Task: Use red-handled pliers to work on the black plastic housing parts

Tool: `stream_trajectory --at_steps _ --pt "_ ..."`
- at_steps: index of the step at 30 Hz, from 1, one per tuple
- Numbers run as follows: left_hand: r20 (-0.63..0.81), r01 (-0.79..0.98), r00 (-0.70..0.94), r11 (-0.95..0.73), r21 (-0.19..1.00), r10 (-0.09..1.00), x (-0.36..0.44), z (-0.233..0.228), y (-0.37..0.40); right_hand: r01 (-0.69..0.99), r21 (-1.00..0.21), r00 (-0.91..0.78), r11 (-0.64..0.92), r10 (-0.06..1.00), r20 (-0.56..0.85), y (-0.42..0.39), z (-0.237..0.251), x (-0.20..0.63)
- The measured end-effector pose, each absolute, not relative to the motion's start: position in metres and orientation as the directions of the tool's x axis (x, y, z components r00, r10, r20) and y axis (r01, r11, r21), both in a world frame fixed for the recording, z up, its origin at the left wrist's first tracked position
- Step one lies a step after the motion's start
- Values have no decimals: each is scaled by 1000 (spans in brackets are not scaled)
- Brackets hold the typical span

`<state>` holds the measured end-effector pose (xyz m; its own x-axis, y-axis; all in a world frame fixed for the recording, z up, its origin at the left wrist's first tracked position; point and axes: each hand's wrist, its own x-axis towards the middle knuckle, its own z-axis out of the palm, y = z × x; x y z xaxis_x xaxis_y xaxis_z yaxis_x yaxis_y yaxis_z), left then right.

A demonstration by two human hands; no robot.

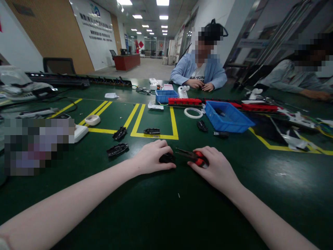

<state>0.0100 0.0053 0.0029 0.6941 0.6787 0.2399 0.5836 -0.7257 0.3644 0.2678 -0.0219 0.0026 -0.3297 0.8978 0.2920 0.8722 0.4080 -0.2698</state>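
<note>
My left hand (153, 158) is curled around a small black plastic part (167, 158), most of it hidden under the fingers. In my right hand (217, 165) are long-nose pliers (187, 153) with red and black handles; their tips point left toward that part, a short gap away. Similar black parts lie beyond my left hand: one (117, 149) by the wrist, another (120, 133) farther back, and a third (152, 131) on the yellow tape. Past the pliers are one more black part (202, 126) and a dark small block (221, 134).
A blue bin (229, 119) stands at the right, a smaller blue bin (166, 96) farther back. Tape rolls (92, 120) and a white ring (193, 113) lie on the green table (166, 222). Red strips (184, 101) cross behind. A person (199, 71) sits opposite, another (293, 78) at right.
</note>
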Motion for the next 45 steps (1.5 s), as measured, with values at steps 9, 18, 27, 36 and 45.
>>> stream_trajectory --at_steps 9,18,27,36,45 --pt "236 614 655 -687 387 718 10 1 4 889 -227 -337 397 904 263 -25 3 268" --pt "209 643 636 -660 388 743 9 0 4 948 -87 -304 304 952 14 -32 22 296" --pt "154 537 707 -665 519 690 -8 5 10 939 27 -343 343 939 -17 -34 27 294" --pt "128 557 700 -649 518 702 -4 8 10 933 -28 -352 358 927 134 -42 23 291" --pt "142 551 739 -712 435 659 -2 8 9 860 -152 -397 487 826 400 -50 9 288"
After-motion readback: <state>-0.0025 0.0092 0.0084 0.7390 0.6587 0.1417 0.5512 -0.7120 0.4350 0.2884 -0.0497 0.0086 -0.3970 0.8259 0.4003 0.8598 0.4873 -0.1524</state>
